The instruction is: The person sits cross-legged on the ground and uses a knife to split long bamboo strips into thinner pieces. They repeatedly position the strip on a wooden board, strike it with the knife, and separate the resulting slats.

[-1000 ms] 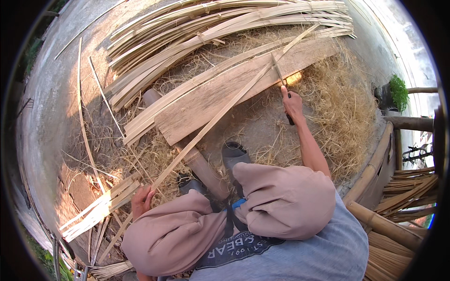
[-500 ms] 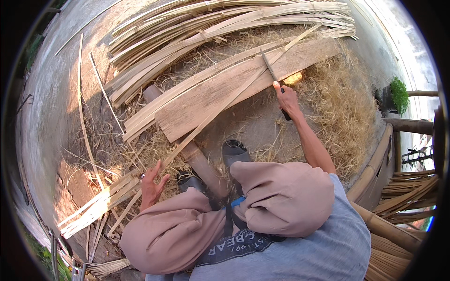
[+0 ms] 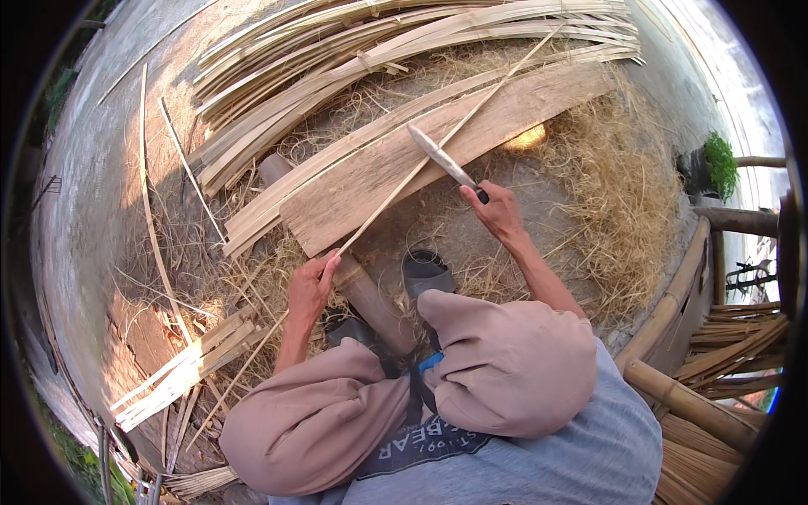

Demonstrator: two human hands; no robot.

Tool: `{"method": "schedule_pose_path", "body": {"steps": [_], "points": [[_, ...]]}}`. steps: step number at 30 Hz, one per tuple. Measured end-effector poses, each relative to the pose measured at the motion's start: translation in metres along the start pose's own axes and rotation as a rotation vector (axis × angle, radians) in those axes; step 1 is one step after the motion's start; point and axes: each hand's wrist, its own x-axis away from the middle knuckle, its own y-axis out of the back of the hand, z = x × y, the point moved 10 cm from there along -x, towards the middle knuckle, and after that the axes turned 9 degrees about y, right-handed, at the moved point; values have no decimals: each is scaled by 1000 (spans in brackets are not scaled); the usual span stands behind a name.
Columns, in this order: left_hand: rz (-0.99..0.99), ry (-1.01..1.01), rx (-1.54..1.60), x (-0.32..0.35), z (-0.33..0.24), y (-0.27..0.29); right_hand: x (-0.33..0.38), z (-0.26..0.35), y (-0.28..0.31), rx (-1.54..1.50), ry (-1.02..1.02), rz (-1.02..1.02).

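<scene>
Over the straw-covered ground, left hand [image 3: 310, 290] grips a thin bamboo strip [image 3: 438, 143]; at two o'clock, right hand [image 3: 498, 212] clutches a knife [image 3: 439, 156].

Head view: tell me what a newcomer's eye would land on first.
First, the knife at centre, its blade raised in the right hand over a wide wooden plank. Next, the long thin bamboo strip, gripped by the left hand and running up to the right across the plank. Behind, at the top, lies a stack of split bamboo slats.
</scene>
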Motion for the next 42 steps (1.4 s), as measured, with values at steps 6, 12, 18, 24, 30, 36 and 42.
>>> {"method": "schedule_pose_path", "body": {"steps": [6,12,18,24,30,36,42], "points": [[56,120,-138,7,-1,10,-31,-33,31,12,-162,-74],[93,153,-25,43,64,41,5,23,-26,-43,46,110],[133,149,-104,66,111,77,-73,-172,114,197,-353,-198],[79,84,-297,53,51,37,-33,-15,-12,-135,-183,90],[-111,23,-449,49,27,11,59,131,-66,-117,153,442],[-91,15,-329,42,23,14,-33,-39,41,52,-214,81],[-169,-3,-392,44,13,17,-43,-3,34,63,-155,190]]}}
